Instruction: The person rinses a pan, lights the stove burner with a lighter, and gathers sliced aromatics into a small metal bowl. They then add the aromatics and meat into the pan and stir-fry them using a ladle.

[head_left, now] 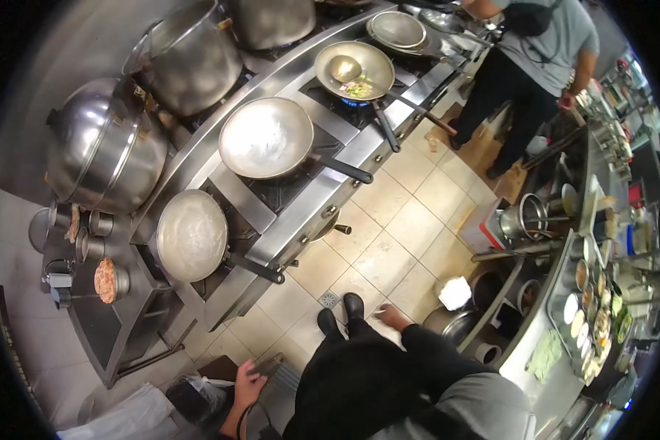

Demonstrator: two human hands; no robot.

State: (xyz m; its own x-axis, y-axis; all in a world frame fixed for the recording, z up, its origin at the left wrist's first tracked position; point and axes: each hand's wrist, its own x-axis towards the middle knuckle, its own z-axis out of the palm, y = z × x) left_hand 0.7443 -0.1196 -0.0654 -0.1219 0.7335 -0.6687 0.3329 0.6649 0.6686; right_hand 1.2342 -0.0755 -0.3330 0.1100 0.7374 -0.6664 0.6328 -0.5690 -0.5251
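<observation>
At the lower left, my left hand (249, 383) has its fingers apart, beside a grey metal edge (270, 365). No object shows in it. My right hand (393, 317) hangs low over the tiled floor beside my boots, in a dark sleeve. Its fingers are blurred, with a small pale spot at their tips that I cannot make out. Nearest my left side on the stove sits a wok (192, 235) with a black handle, and a second wok (266, 138) stands beyond it. Farther off, a wok (355, 70) over a blue flame holds a ladle (345, 69) and some chopped food.
A co-worker (543, 66) stands at the far end of the aisle. Large pots (191, 62) line the stove's back. A bowl of raw-looking minced food (105, 280) sits on the left side table. Ingredient containers (581, 275) fill the right counter.
</observation>
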